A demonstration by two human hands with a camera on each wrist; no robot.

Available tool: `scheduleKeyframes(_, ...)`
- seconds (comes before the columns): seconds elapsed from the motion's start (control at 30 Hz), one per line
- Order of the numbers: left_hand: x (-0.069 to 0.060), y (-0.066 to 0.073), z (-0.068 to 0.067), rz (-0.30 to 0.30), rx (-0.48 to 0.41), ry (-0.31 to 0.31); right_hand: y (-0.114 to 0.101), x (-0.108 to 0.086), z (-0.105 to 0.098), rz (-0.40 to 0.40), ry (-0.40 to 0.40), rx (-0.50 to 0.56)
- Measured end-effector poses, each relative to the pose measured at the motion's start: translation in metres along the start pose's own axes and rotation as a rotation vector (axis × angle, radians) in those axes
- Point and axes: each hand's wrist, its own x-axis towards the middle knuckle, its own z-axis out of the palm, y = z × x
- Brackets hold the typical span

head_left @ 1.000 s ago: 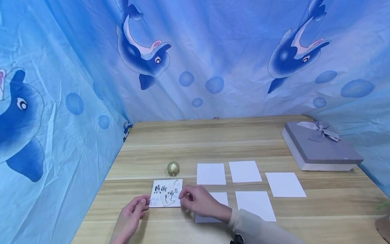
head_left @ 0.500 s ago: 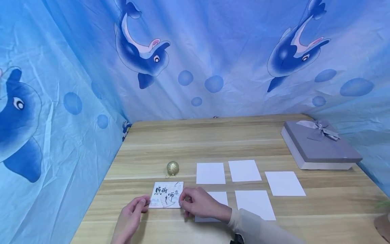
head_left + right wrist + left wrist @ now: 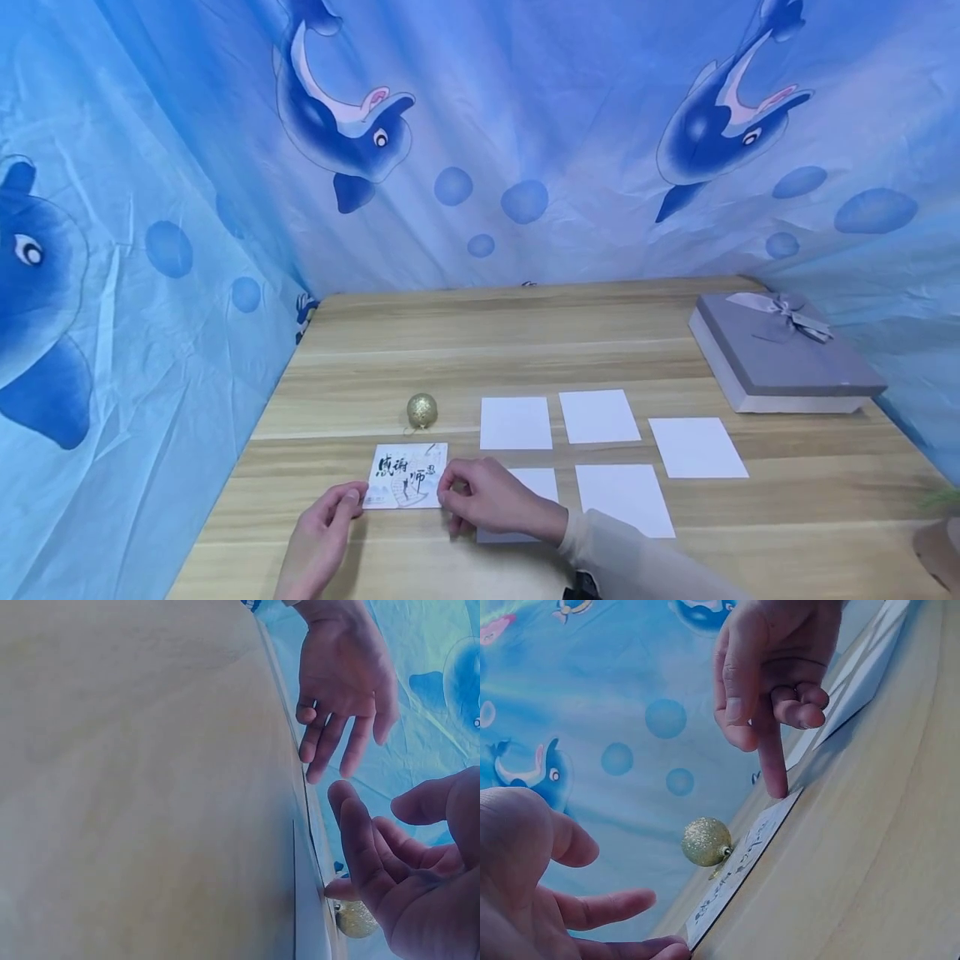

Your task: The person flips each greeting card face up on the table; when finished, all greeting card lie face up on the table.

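Note:
A white card (image 3: 407, 477) with black brush lettering and a faint boat drawing lies flat on the table. My left hand (image 3: 318, 533) touches its left edge with fairly straight fingertips, the thumb held off. At the right edge, one extended finger of my right hand (image 3: 495, 500) touches the card, while its other fingers bend loosely around nothing, as the left wrist view shows. Just beyond the card sits a glittery gold bauble (image 3: 422, 411) with a thin loop.
Several blank white square cards (image 3: 516, 422) lie in two rows to the right, one partly covered by my right hand. A grey-lidded gift box (image 3: 795, 346) with a ribbon bow stands at the back right. Part of a plant pot (image 3: 937, 550) shows at the right edge.
The lettered card has slid slightly toward me, widening the gap to the bauble, with both hands staying at its edges. The head view has shifted a little.

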Motion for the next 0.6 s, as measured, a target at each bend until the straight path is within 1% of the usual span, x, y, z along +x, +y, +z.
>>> scheduleKeyframes(0.1,0.001,0.002,0.001,0.011,0.035,0.015,0.0,-0.001,-0.003,0.005,0.012,-0.001)
scheduleKeyframes(0.2,0.0,0.005,0.004,0.037,0.059,0.048,-0.002,-0.003,-0.012,-0.01,0.054,-0.04)
scheduleKeyframes(0.27,-0.001,0.009,0.006,0.064,0.062,0.071,-0.003,-0.006,-0.023,-0.023,0.098,-0.062)
scheduleKeyframes(0.37,-0.002,0.017,0.013,0.097,0.034,0.079,-0.004,-0.016,-0.046,-0.03,0.179,-0.073)
scheduleKeyframes(0.43,-0.003,0.022,0.019,0.115,0.004,0.061,-0.003,-0.026,-0.064,-0.031,0.238,-0.077)
scheduleKeyframes(0.47,-0.004,0.024,0.022,0.119,-0.017,0.042,-0.001,-0.031,-0.072,-0.027,0.265,-0.084)
scheduleKeyframes(0.53,-0.005,0.028,0.028,0.141,-0.065,-0.004,0.003,-0.044,-0.088,-0.019,0.317,-0.125)
scheduleKeyframes(0.6,-0.005,0.03,0.034,0.167,-0.123,-0.066,0.009,-0.059,-0.1,0.005,0.348,-0.163)
